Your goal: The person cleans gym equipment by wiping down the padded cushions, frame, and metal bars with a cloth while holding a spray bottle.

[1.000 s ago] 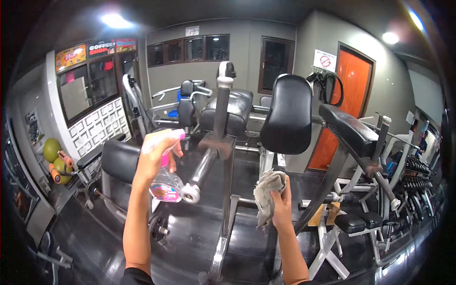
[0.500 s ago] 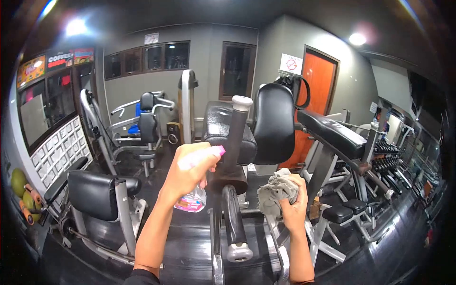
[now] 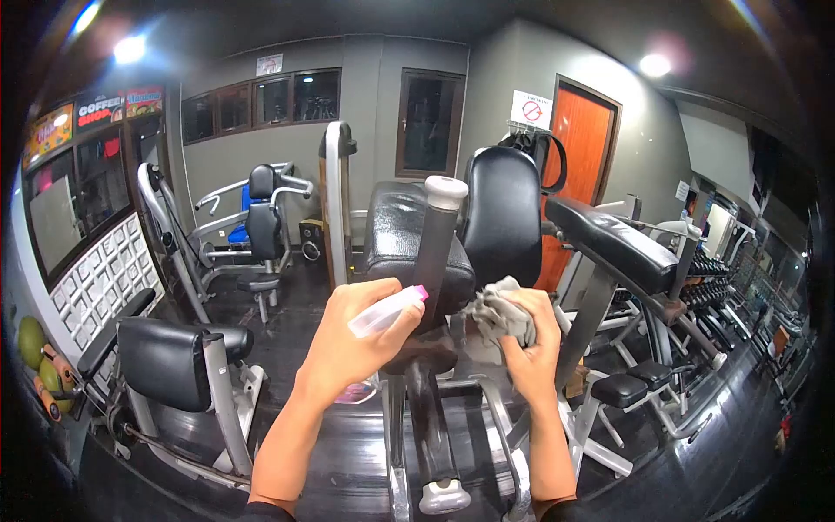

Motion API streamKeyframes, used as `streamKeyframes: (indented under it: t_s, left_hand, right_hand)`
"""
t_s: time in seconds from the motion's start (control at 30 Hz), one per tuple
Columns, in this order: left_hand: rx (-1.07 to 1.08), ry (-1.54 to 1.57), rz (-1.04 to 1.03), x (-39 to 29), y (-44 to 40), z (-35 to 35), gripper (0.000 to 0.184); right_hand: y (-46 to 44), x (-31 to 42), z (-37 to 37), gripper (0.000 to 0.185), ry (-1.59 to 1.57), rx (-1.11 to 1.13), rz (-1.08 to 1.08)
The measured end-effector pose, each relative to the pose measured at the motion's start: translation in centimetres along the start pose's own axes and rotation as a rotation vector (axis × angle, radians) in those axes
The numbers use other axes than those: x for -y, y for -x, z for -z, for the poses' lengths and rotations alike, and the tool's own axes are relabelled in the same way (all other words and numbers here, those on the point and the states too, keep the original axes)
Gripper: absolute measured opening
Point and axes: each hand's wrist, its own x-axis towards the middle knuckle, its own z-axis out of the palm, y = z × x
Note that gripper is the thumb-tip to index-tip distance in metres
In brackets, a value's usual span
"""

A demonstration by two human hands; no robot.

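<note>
A spray bottle (image 3: pixel 387 313) with a white head and pink nozzle is gripped in my left hand (image 3: pixel 355 344), its clear lower part mostly hidden behind the wrist. The nozzle points right, close to the upright grey handle (image 3: pixel 432 239) of the machine. My right hand (image 3: pixel 532 352) is closed around a crumpled grey cloth (image 3: pixel 503 320), just right of that handle. Behind the handle sits a black padded cushion (image 3: pixel 404 228). Below it a second dark handle (image 3: pixel 426 418) with a light end cap slopes toward me.
A tall black backrest (image 3: pixel 503 217) stands behind the machine. To the right is an angled black pad (image 3: pixel 613 239), with a dumbbell rack (image 3: pixel 704 300) beyond it. A black padded seat machine (image 3: pixel 165 361) stands on the left, and an orange door (image 3: pixel 578 143) is at the back.
Both hands have shifted: the left moves slightly right and down with the spray bottle, the right slightly up and left with the cloth. The view has shifted a little.
</note>
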Motion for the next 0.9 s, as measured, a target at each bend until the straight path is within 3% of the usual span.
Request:
streamKeyframes:
  t_s: [0.07,0.17,0.27,0.5,0.63,0.8,0.9]
  left_hand:
    - [-0.009,0.017,0.046,0.3,0.3,0.2,0.029]
    - [0.027,0.032,0.088,1.2,1.1,0.4,0.027]
    - [0.029,0.272,0.177,1.6,2.0,0.7,0.025]
    - [0.01,0.62,0.092,5.0,3.1,0.8,0.03]
    - [0.008,0.722,0.087,6.5,3.3,0.6,0.032]
    - [-0.009,0.823,0.059,7.4,3.8,0.3,0.03]
    - [-0.002,0.791,0.119,7.2,4.0,0.5,0.03]
  right_hand:
    - [-1.8,-0.6,-0.9,0.051,0.1,-0.019,0.084]
    - [-3.5,-0.7,-2.5,0.051,0.198,-0.041,0.032]
    - [-2.1,-1.5,-3.8,0.052,0.238,-0.022,0.053]
    - [-0.9,-3.2,-3.7,0.053,0.252,0.022,0.255]
    - [-4.4,-2.3,-4.5,0.051,0.194,-0.111,0.159]
    - [-2.9,-2.1,-4.1,0.051,0.127,0.001,0.132]
    - [-0.6,-2.7,-3.7,0.055,0.207,0.103,0.229]
